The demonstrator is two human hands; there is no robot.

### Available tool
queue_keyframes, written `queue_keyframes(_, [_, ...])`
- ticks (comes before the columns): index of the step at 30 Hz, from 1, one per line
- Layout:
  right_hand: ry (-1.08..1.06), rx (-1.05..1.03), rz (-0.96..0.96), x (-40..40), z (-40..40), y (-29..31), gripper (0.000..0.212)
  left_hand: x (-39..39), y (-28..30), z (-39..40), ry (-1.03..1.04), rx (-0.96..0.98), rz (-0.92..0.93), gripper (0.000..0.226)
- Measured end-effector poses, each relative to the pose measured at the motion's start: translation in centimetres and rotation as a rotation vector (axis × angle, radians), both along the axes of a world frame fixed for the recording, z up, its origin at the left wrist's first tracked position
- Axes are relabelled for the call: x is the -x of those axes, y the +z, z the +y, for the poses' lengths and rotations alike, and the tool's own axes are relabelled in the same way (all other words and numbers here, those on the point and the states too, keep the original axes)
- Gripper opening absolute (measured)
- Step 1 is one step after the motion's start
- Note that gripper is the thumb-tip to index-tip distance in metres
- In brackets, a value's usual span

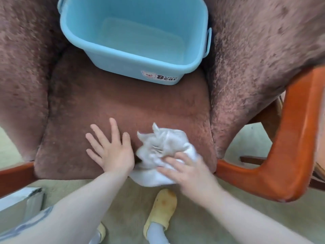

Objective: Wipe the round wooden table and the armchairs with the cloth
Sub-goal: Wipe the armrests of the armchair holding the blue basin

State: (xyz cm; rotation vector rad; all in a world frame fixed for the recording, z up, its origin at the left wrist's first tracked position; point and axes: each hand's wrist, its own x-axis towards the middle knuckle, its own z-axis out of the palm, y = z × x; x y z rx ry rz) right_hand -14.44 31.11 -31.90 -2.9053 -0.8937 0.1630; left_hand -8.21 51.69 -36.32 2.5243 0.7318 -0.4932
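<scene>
1. A light blue plastic bucket (135, 37) stands on the back half of the seat cushion (123, 106) of a brown plush armchair (255, 50), taking up much of the seat; it bears a bear picture with the word "Bear" on its near wall, and its inside looks bare
2. The white cloth (163, 152) lies crumpled on the front right part of the cushion, its lower edge hanging over the front edge
3. The right hand (190, 173) presses down on the near side of the cloth, fingers spread over it and bent a little, grasping the fabric
4. The left hand (112, 148) lies flat and released on the cushion just beside the cloth, fingers splayed, holding nothing
5. Padded side wings rise on both sides of the seat and hem it in; the bucket sits between them
6. A glossy orange-brown wooden armrest (288, 147) curves round the right side, and a piece of the same wood shows at the lower left edge
7. Below the seat front lies a pale greenish carpet (246, 141), where a foot in a yellow slipper (161, 208) stands, with a second slipper partly hidden by the left forearm
8. A grey and white box-like object (26, 199) sits at the lower left; what it is cannot be told
</scene>
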Motion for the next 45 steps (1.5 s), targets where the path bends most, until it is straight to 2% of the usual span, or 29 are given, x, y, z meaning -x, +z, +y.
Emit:
queue_keyframes(1, [0.066, 0.04, -0.052, -0.9, -2.8, 0.5, 0.055, 0.8, 0.4, 0.5, -0.134, -0.023, 0.007, 0.059])
queue_keyframes(2, [0.031, 0.053, -0.08, -1.9, -4.6, 0.8, 0.058, 1.5, 0.9, 1.2, -0.297, -0.051, 0.022, 0.059])
queue_keyframes(3, [-0.114, 0.053, -0.076, -2.8, -5.1, 0.8, 0.063, 1.9, 1.5, 2.1, -0.46, -0.061, 0.044, 0.06])
queue_keyframes(5, [-0.713, -0.023, -0.095, -4.2, -0.6, 0.2, 0.072, 1.1, 2.7, 4.4, -0.721, -0.055, 0.101, 0.06])
queue_keyframes(7, [-1.342, -0.227, -0.048, -5.7, 8.2, 0.0, 0.073, -0.8, 4.4, 7.1, -0.954, -0.121, 0.169, 0.062])
queue_keyframes(8, [-1.541, -0.372, 0.016, -6.6, 12.7, 0.4, 0.071, -1.9, 5.3, 8.3, -1.058, -0.186, 0.209, 0.063])
queue_keyframes(10, [-1.662, -0.578, 0.161, -8.4, 21.1, 1.1, 0.068, -4.4, 7.5, 10.9, -1.222, -0.378, 0.293, 0.064])
queue_keyframes(12, [-1.627, -0.653, 0.28, -10.0, 26.7, 1.2, 0.065, -7.4, 10.0, 13.5, -1.354, -0.595, 0.318, 0.062])
queue_keyframes(14, [-1.582, -0.702, 0.428, -12.8, 28.7, 1.0, 0.061, -11.0, 13.0, 16.0, -1.453, -0.804, 0.267, 0.061])
queue_keyframes(16, [-1.531, -0.651, 0.556, -15.9, 29.3, 1.3, 0.057, -14.1, 16.1, 18.2, -1.506, -0.979, 0.222, 0.06])
queue_keyframes(17, [-1.449, -0.595, 0.561, -17.0, 29.8, 1.6, 0.056, -15.1, 17.3, 19.0, -1.536, -1.015, 0.201, 0.058])
queue_keyframes(20, [-0.832, -0.287, 0.316, -15.7, 33.1, 1.3, 0.061, -16.6, 19.5, 20.2, -1.587, -0.976, -0.026, 0.048])
queue_keyframes(22, [-0.548, -0.127, 0.215, -12.6, 33.0, 0.4, 0.063, -17.2, 20.7, 20.9, -1.527, -0.872, -0.25, 0.041])
queue_keyframes(24, [-0.25, 0.049, 0.203, -9.1, 30.0, 0.4, 0.066, -18.2, 22.1, 21.9, -1.429, -0.749, -0.443, 0.039])
queue_keyframes(26, [-0.097, 0.082, 0.379, -7.5, 26.8, 1.7, 0.072, -19.9, 23.8, 23.7, -1.328, -0.651, -0.542, 0.042])
queue_keyframes(28, [-0.062, -0.01, 0.513, -8.5, 24.2, 2.4, 0.065, -21.7, 25.2, 25.7, -1.253, -0.6, -0.564, 0.048])
queue_keyframes(29, [-0.158, -0.101, 0.502, -9.5, 23.4, 2.9, 0.06, -22.3, 25.5, 26.5, -1.211, -0.575, -0.562, 0.053])
queue_keyframes(30, [-0.336, -0.206, 0.447, -11.0, 23.3, 3.8, 0.056, -22.6, 25.6, 27.1, -1.159, -0.535, -0.554, 0.059])
queue_keyframes(31, [-0.623, -0.338, 0.453, -13.1, 23.8, 5.4, 0.048, -22.8, 25.5, 27.4, -1.096, -0.468, -0.541, 0.063])
queue_keyframes(33, [-1.126, -0.847, 0.46, -17.5, 26.2, 9.6, 0.021, -22.8, 25.0, 27.3, -0.967, -0.296, -0.525, 0.063])
queue_keyframes(34, [-1.272, -1.118, 0.475, -19.5, 28.1, 11.7, 0.014, -22.9, 24.8, 27.2, -0.92, -0.209, -0.53, 0.061])
queue_keyframes(35, [-1.306, -1.285, 0.482, -21.4, 30.2, 13.0, 0.016, -23.1, 24.8, 27.2, -0.886, -0.128, -0.539, 0.058])
queue_keyframes(37, [-1.193, -1.163, 0.393, -23.0, 35.1, 15.4, 0.02, -23.4, 25.2, 27.3, -0.853, -0.022, -0.544, 0.057])
queue_keyframes(40, [-1.05, -0.896, 0.015, -19.1, 39.3, 16.4, 0.042, -23.5, 25.4, 27.6, -0.836, 0.085, -0.544, 0.057])
queue_keyframes(42, [-0.747, -0.834, -0.103, -13.5, 39.3, 16.6, 0.052, -23.4, 25.5, 27.8, -0.834, 0.128, -0.553, 0.054])
queue_keyframes(45, [-0.11, -0.506, -0.163, -10.3, 36.4, 16.6, 0.057, -23.8, 25.9, 28.8, -0.895, 0.123, -0.522, 0.053])
